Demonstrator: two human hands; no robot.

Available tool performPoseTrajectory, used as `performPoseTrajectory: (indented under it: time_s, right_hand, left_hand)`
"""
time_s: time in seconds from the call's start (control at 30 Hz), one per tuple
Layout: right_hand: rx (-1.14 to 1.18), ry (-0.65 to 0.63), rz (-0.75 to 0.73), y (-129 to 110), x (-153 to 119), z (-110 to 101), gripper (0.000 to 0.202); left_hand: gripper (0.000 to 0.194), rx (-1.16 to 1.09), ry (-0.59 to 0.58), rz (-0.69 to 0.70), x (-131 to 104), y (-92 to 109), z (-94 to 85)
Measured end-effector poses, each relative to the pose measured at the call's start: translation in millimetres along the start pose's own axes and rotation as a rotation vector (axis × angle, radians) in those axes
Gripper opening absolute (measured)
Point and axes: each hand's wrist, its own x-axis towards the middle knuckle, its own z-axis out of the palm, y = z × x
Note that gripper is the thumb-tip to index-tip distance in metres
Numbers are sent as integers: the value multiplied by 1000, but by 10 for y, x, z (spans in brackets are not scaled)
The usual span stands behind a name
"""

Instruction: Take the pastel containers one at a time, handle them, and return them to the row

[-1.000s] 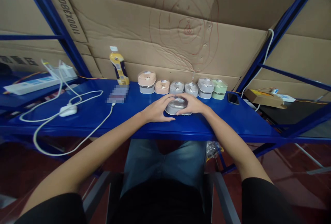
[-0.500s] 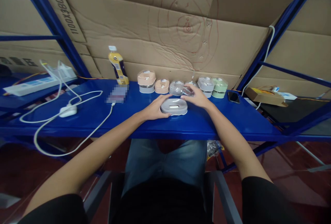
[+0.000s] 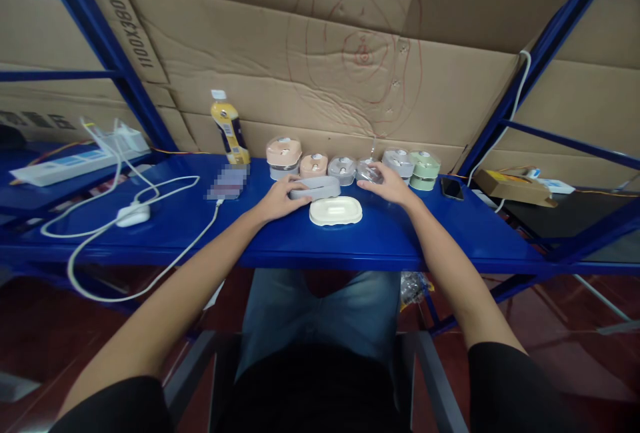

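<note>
A grey oval band [image 3: 320,188] is gripped by the left hand [image 3: 280,201], a clear cover [image 3: 369,175] by the right hand [image 3: 394,187], fingers part-closed on both; between the fingers, on the near side, a cream tray [image 3: 336,211] is set.

cream oval tray [image 3: 336,211]: lies flat, upright, long side running left-right; rounded ends, raised oblong in middle, wavy lower edge. pale gray oval band [image 3: 326,191]: separate from tray, held just behind and to its left, slightly tilted, left end gripped. clear plastic cover [image 3: 369,175]: off the tray, gripped behind and right of it, partly hidden; exact tilt unclear.
</note>
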Motion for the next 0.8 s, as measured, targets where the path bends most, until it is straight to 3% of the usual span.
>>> performPoseTrajectory:
  time_s: [0.1, 0.2, 0.4, 0.57, 0.8]
  right_hand:
    - [-24, -2, 8, 17, 3, -4, 81]
    - [61, 7, -97, -57, -18, 24, 83]
    - [140, -184, -371, -329, -80, 224, 87]
    - [49, -269, -414, -404, -79, 400, 94]
    - [15, -310, -414, -415, -51, 407, 92]
  left_hand:
    - [48, 6, 9, -23, -46, -13, -52]
    - [55, -37, 12, 67, -107, 171, 8]
    - [99, -105, -56, 135, -144, 497, 250]
    - [107, -165, -90, 117, -128, 528, 299]
    - [111, -108, -111, 118, -115, 510, 322]
